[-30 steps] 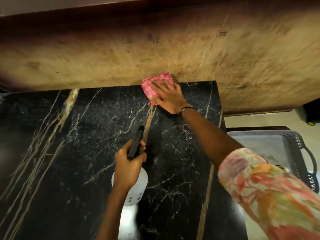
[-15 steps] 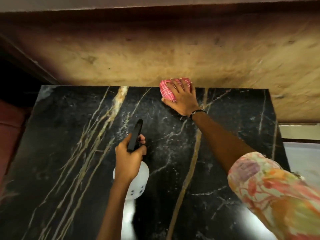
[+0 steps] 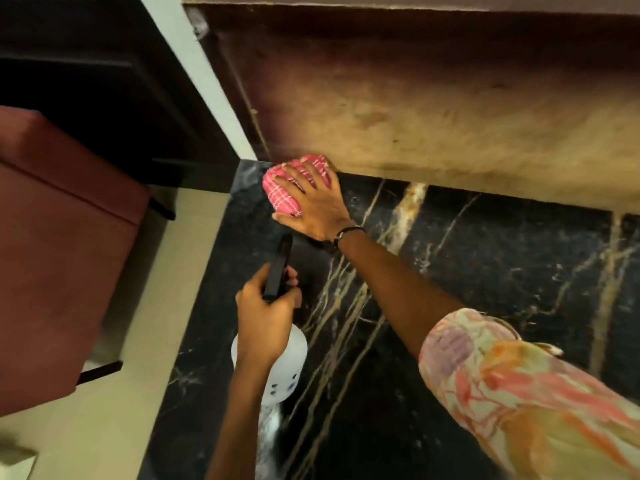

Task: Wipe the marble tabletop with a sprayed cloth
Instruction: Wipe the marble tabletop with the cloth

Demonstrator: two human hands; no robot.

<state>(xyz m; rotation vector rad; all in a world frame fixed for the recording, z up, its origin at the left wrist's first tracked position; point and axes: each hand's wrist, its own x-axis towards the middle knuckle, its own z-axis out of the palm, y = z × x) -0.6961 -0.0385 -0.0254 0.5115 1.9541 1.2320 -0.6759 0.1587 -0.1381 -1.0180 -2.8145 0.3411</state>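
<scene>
The black marble tabletop (image 3: 467, 271) with gold and white veins fills the lower right. A folded pink checked cloth (image 3: 282, 192) lies at the tabletop's far left corner, against the wooden panel. My right hand (image 3: 317, 202) presses flat on the cloth, fingers spread over it. My left hand (image 3: 266, 313) holds a white spray bottle (image 3: 287, 372) with a black trigger head (image 3: 277, 268), upright above the tabletop near its left edge.
A worn brown wooden panel (image 3: 433, 91) rises along the table's far edge. A dark red upholstered seat (image 3: 59, 244) stands on the beige floor (image 3: 138, 375) to the left. Dark furniture (image 3: 86, 71) is behind it.
My right hand slid the cloth leftward along the far edge, from near the right end to the left corner. The view swung left with it. The left hand kept holding the bottle.
</scene>
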